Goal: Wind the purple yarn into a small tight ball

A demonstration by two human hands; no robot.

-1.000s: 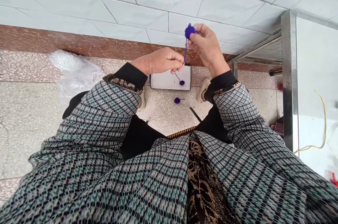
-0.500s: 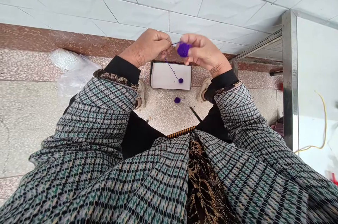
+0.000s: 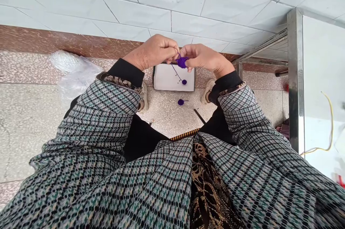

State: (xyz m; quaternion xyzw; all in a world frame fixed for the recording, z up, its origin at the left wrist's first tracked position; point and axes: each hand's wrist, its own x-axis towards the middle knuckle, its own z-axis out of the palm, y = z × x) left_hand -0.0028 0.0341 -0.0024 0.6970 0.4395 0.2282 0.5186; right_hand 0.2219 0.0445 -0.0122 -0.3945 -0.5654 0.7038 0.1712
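Note:
Between the fingers of my right hand (image 3: 206, 58) is a small ball of purple yarn (image 3: 182, 62). My left hand (image 3: 156, 52) pinches a purple strand (image 3: 176, 73) close beside that ball, its fingers nearly touching those of the right. From there the strand hangs down to a second, smaller purple yarn ball (image 3: 184, 82), which lies in a shallow white box (image 3: 164, 78) with dark edges. On the floor just in front of the box sits another small purple yarn ball (image 3: 180, 102) with a short loose tail.
A clear plastic bag (image 3: 72, 74) lies on the speckled floor (image 3: 29, 124) at the left. The tiled wall (image 3: 151, 13) rises ahead. At the right stands a metal-framed table (image 3: 294, 78). My shoes flank the box; a dark rod (image 3: 199, 116) is near my right leg.
Both hands have come closer together and slightly lower. The held ball has shifted a little left and down, and the strand between the hands is now shorter.

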